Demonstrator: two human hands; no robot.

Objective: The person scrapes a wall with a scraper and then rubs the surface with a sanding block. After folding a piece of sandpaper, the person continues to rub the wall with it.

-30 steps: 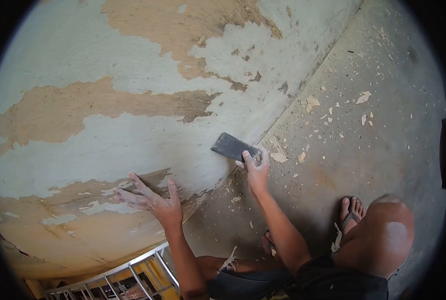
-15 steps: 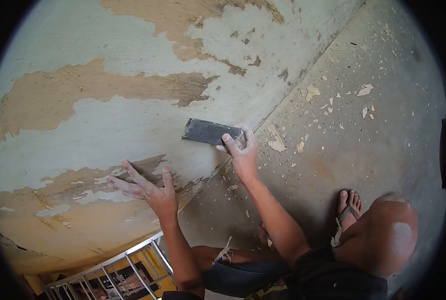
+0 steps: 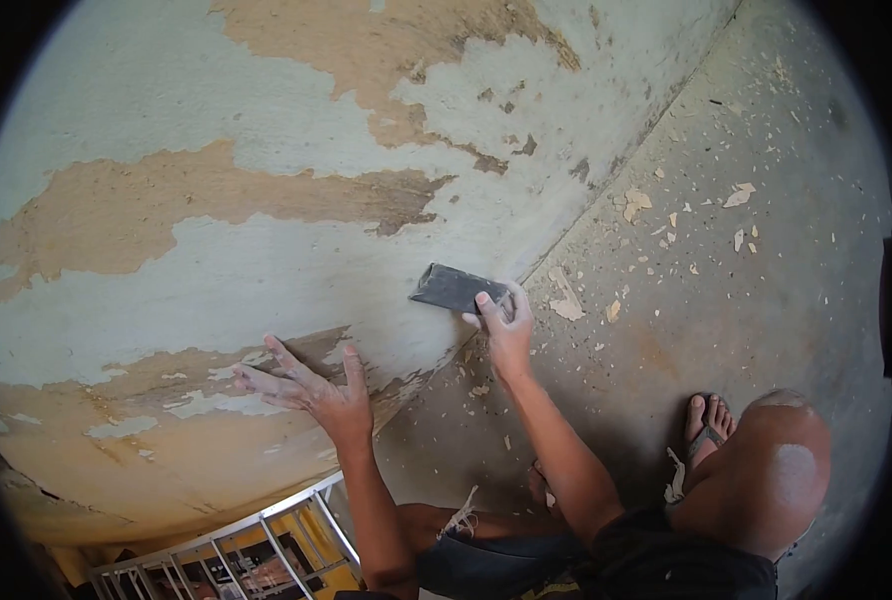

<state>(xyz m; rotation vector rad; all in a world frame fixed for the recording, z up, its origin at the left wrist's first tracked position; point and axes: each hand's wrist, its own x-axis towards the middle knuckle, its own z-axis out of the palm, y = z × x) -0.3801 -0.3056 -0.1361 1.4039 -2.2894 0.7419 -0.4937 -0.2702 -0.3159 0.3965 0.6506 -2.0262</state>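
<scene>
A wall (image 3: 286, 265) is filling the view from 8 o'clock round to 1, its pale grey-blue paint giving way to ragged tan patches (image 3: 196, 195). At 7 o'clock a metal ladder (image 3: 265, 521) is slanting along the lower edge. The concrete floor (image 3: 786, 330) is spreading from 1 to 5 o'clock, with paint flakes (image 3: 566, 297) lying scattered at 2 and 3. A foot in a flip-flop (image 3: 707, 431) is resting at 4.

At 8 o'clock the left hand (image 3: 331, 402) is spreading wide, dusty fingers pointing toward 10 and thumb toward 12; whether it is touching the wall, I cannot tell. Near the centre a dark sanding block (image 3: 451, 288) is lying across pale paint, its free end pointing just past 9. The right hand (image 3: 507, 328) is gripping the other end, thumb on top, its forearm rising from 5 o'clock.
</scene>
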